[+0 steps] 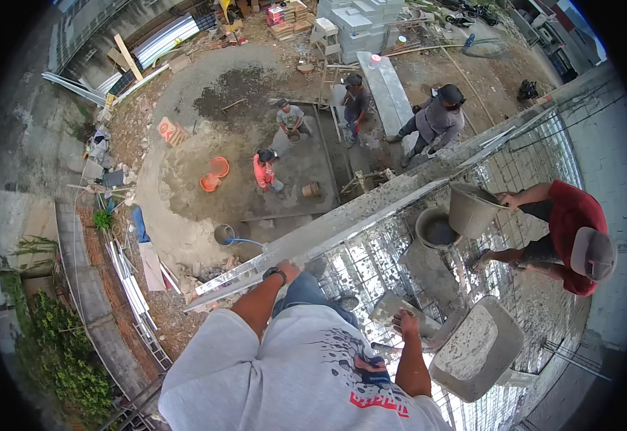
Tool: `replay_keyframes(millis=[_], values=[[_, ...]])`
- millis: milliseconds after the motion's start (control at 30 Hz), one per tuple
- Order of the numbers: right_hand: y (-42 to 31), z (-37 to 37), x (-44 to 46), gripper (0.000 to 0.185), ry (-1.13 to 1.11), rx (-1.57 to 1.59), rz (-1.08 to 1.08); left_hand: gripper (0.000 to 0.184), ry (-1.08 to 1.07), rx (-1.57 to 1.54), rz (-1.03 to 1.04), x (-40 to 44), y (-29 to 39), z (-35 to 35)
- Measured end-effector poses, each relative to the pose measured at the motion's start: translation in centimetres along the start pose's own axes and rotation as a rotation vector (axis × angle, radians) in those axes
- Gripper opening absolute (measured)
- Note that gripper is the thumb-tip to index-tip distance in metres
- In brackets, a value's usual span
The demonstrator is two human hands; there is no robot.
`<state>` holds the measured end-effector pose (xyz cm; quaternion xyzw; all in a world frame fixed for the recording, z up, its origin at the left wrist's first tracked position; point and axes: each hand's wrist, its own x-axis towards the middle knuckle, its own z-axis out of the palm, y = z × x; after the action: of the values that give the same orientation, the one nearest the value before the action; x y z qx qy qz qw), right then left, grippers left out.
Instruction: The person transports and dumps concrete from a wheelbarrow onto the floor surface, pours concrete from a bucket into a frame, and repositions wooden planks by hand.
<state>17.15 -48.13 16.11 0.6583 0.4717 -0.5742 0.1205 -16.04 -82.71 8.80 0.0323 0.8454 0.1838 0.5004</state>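
My left hand [289, 271], with a dark watch [274, 274] on the wrist, rests at the upper edge of the concrete beam, close to my jeans-clad knee [302, 289]; its fingers are mostly hidden. Over a grey, cement-smeared board [389, 310], my right hand [405, 323] hangs with loose fingers apart and nothing visible in them. Beside that hand stands a wheelbarrow tray [512, 341] with wet grey concrete [468, 345] in it. To the right, a person in a red shirt [572, 223] tilts a grey bucket [471, 212] beside another round bucket [428, 228].
A rebar grid [356, 262] over shiny sheeting lies underfoot. Beyond the concrete beam [371, 215] is a drop to a lower yard, with several workers, orange basins [211, 183], a sand heap [177, 208] and stacked pale blocks [356, 25]. A concrete wall [607, 158] stands right.
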Motion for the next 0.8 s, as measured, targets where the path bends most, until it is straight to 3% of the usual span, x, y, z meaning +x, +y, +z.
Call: replay_keyframes(millis=[100,300,533,733,800], values=[[-2.6,0.7,0.5,0.036,-0.028,-0.01,-0.067,0.042,0.024,0.018,-0.033,0.5,-2.9,1.2],[-4.2,2.2,0.7,0.032,-0.036,-0.033,-0.121,0.046,0.069,0.074,-0.013,0.6,-3.5,0.8],[-0.6,2.3,0.6,0.033,-0.06,-0.042,0.0,0.051,0.07,0.004,-0.021,-0.3,1.9,-2.2],[2.1,1.5,-0.5,0.038,-0.037,-0.092,0.059,0.048,0.127,-0.007,0.044,4.2,0.5,1.0],[2.5,1.4,-0.9,0.039,-0.034,-0.08,0.058,0.05,0.057,-0.032,0.048,3.2,1.2,0.6]])
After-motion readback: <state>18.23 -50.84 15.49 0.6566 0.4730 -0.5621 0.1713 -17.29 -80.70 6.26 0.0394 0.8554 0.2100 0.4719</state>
